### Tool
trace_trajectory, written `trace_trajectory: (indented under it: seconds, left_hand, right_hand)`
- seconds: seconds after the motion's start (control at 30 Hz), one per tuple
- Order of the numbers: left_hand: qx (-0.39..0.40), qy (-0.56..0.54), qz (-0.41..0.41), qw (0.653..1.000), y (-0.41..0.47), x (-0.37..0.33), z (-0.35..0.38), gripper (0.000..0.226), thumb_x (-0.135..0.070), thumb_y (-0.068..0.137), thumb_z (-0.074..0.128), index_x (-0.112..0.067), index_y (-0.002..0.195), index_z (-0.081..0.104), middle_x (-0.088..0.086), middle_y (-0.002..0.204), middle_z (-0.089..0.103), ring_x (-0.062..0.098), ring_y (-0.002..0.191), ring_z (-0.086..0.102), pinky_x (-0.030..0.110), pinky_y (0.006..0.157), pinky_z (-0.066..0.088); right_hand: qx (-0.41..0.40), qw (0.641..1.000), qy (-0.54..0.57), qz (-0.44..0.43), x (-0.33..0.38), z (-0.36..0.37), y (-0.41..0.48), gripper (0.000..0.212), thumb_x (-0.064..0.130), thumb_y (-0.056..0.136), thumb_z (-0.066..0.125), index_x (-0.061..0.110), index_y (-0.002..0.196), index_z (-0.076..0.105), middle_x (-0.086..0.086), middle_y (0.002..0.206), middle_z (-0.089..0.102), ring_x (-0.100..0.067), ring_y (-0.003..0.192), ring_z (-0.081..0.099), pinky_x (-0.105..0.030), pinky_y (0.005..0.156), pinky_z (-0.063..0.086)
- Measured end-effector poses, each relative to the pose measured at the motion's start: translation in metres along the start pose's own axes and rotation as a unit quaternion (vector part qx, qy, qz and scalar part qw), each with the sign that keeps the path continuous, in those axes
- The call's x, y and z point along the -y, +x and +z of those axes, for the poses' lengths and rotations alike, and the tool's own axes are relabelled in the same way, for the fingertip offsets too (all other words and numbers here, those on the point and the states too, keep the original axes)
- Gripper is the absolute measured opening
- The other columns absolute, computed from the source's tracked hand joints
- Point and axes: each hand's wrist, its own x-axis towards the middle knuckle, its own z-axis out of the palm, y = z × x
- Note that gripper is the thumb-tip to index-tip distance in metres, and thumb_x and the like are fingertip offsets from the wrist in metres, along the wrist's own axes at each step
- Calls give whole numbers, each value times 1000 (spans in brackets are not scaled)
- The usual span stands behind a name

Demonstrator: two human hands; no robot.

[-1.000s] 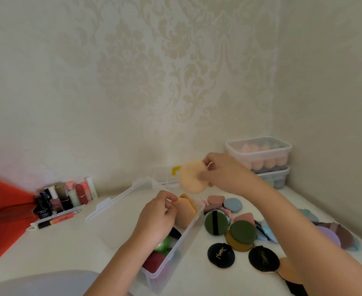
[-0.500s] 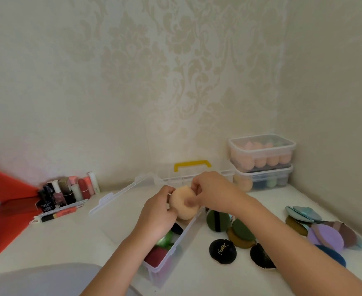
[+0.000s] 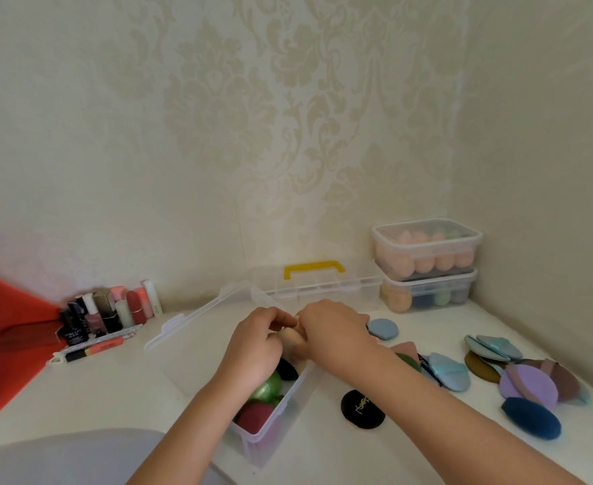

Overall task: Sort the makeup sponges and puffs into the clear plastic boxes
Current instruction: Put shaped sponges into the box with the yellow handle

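- Centre of frame, a little below middle: I see both hands meeting over the far end of the open clear box (image 3: 258,446).
- left hand (image 3: 253,348): fingers curled, pinching the peach puff (image 3: 290,339) from its left side.
- right hand (image 3: 333,329): fingers curled onto the same puff from the right. The puff is mostly hidden between the two hands.
- Box contents I can make out: green puff (image 3: 267,385), dark red puff (image 3: 255,416).
- Lower right, loose on the white table (image 3: 113,386): black puff (image 3: 362,409), light blue puff (image 3: 449,371), purple puff (image 3: 527,383), navy puff (image 3: 531,418).
- Right of centre, against the wall: two stacked lidded boxes (image 3: 428,255) holding sponges, with the yellow-handled case (image 3: 314,285) beside them.
- Left of frame: cosmetics cluster (image 3: 109,313).
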Motion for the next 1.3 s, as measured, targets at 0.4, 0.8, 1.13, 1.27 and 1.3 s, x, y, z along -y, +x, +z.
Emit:
trace_trajectory:
  seconds: [0.4,0.8,1.13,1.27,1.3]
  left_hand:
    - [178,-65,-16,982,4,8,-19,54,-1,70,59,-36,111,52,-13,119,54,2,115,49,11,85,38]
    - [109,-5,18,994,0,7,-12,54,1,70,67,-38,105,53,-12,113,55,-1,108,50,7,80,36]
    - [73,37,43,996,-5,3,-9,49,-2,75,68,-39,103,53,-12,110,54,-2,102,51,2,76,34]
    - [89,15,18,996,-5,4,-13,53,0,73,69,-38,108,56,-13,113,55,0,107,51,4,79,34]
    - [93,7,13,996,-5,4,-14,54,-1,72,69,-39,107,56,-13,114,55,1,109,51,6,80,34]
  right_hand:
    - [-6,1000,-22,19,1,12,2,6,14,87,51,16,88,46,0,68,39,-17,55,35,-24,48,14]
    - [-5,999,44,-14,-8,12,2,8,21,87,53,14,83,50,0,68,43,-22,71,46,-25,49,21]
    - [-33,972,231,31,-82,-11,9,30,36,85,65,20,70,45,6,66,47,-8,58,44,-21,57,36]
    - [84,960,266,7,-92,-8,7,65,52,71,75,28,123,45,7,116,53,-22,96,63,-36,82,54]
    - [123,955,270,-17,-89,-6,4,80,50,68,78,34,134,36,6,130,47,-24,106,60,-39,87,53]
